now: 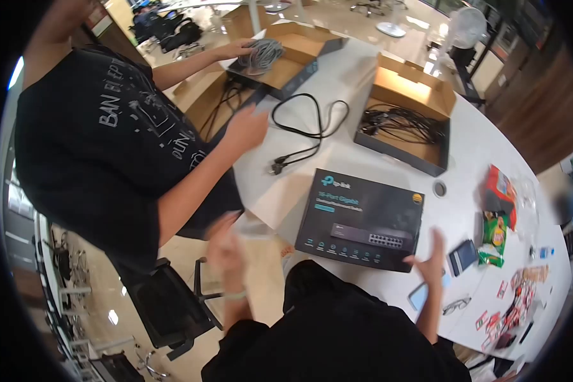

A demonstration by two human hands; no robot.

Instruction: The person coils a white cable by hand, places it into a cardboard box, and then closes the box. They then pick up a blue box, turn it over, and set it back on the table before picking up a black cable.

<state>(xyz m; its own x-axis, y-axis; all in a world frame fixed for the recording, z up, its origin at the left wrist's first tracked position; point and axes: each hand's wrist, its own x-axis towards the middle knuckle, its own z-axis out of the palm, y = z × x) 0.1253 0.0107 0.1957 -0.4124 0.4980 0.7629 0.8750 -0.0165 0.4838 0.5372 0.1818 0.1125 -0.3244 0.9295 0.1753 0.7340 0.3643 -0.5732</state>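
Note:
A closed black TP-Link switch box (363, 219) lies flat on the white table right in front of me. My right hand (430, 261) is beside its lower right corner, thumb and fingers apart, with nothing in it. Off the table edge, to the left of the box, my left hand (226, 249) is raised and smeared by motion. Beyond the box lies a black power cable (312, 135) with a plug. A co-worker on the left holds a bundle of grey cable (262, 56) over an open box (293, 83); the co-worker's other hand (247, 130) is near the black cable.
Another open box (401, 156) holds black cables (404, 124). On the right are a tape roll (439, 188), a green snack bag (493, 237), a dark wallet-like item (463, 257), glasses (457, 306) and scattered red-and-white wrappers (516, 305). A black chair (165, 305) stands at left.

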